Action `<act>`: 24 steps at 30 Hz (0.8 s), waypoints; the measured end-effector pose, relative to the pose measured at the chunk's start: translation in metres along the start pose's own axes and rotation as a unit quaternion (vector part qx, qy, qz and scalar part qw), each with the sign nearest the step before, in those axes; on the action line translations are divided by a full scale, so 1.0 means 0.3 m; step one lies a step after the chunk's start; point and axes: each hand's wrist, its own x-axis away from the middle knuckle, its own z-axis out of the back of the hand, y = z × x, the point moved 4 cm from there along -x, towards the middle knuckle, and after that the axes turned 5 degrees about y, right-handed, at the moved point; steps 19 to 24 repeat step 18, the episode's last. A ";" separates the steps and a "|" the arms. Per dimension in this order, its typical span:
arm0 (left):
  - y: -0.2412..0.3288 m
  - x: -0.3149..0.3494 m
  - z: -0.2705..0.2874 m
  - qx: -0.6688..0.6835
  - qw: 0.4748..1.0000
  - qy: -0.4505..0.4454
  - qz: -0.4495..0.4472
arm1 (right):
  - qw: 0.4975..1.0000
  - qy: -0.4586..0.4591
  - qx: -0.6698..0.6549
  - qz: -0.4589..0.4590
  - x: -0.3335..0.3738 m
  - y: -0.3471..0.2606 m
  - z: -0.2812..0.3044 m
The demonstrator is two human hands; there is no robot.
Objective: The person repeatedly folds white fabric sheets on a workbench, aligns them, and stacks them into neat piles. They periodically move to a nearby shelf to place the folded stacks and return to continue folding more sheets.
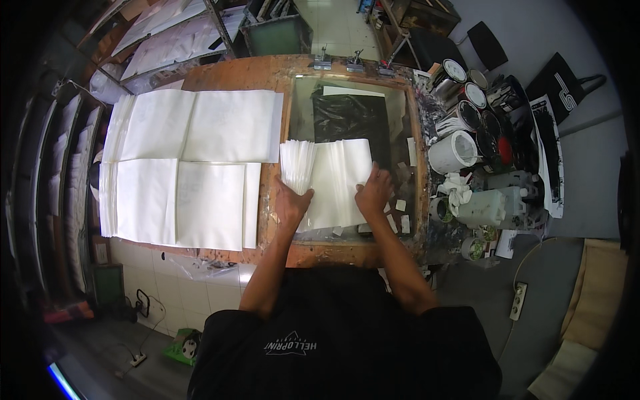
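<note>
A fanned stack of white sheets [339,177] lies in front of me on the framed glass panel [303,93]. My left hand [291,202] grips its lower left side, the thumb lying over the edge and the other fingers mostly hidden. At the right edge, my right hand [375,193] holds the same stack with its fingers curled round it. A black plastic sheet [350,117] lies on the glass just beyond the stack, partly covered by it. Whether the sheets are loose paper or flat bags I cannot make out.
Overlapping rows of white sheets [220,127] cover the table's left part. Metal clamps [355,61] line the panel's far edge. To the right crowd paint cans [469,115], a white bucket [453,152] and a translucent jerrycan [492,208]. Racks [50,193] stand at far left.
</note>
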 end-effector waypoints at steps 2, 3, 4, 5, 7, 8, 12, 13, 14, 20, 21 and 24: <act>-0.018 0.008 -0.017 -0.002 1.000 0.015 -0.021 | 0.994 0.013 0.071 0.085 0.014 -0.071 0.043; -0.006 0.017 -0.013 -0.002 1.000 0.010 -0.020 | 0.998 -0.037 0.020 0.046 0.036 -0.069 0.011; 0.008 0.022 -0.009 -0.002 1.000 0.004 -0.020 | 0.996 -0.085 -0.032 0.006 0.057 -0.076 -0.029; 0.020 0.021 -0.005 -0.002 1.000 0.002 -0.019 | 0.987 -0.133 -0.086 -0.032 0.070 -0.087 -0.065; 0.005 0.014 -0.009 0.003 1.000 0.007 -0.015 | 0.984 -0.176 -0.023 -0.012 0.058 -0.176 -0.018; 0.012 0.016 -0.008 0.005 1.000 0.006 -0.019 | 0.981 -0.194 0.009 -0.008 0.051 -0.196 0.008; 0.017 0.026 -0.002 -0.006 1.000 -0.001 -0.010 | 0.980 -0.199 0.023 -0.006 0.049 -0.171 -0.052; 0.019 0.029 -0.001 -0.008 1.000 0.005 -0.017 | 0.981 -0.191 0.041 0.003 0.055 -0.171 -0.070; 0.014 0.027 -0.007 -0.009 1.000 0.013 -0.024 | 0.981 -0.183 0.059 0.013 0.056 -0.174 -0.082; -0.003 0.009 -0.014 0.002 1.000 -0.002 -0.005 | 0.970 -0.209 0.110 0.060 0.046 -0.157 -0.152; -0.003 0.009 -0.014 0.002 1.000 -0.002 -0.005 | 0.970 -0.209 0.110 0.060 0.046 -0.157 -0.152; -0.003 0.009 -0.014 0.002 1.000 -0.002 -0.005 | 0.970 -0.209 0.110 0.060 0.046 -0.157 -0.152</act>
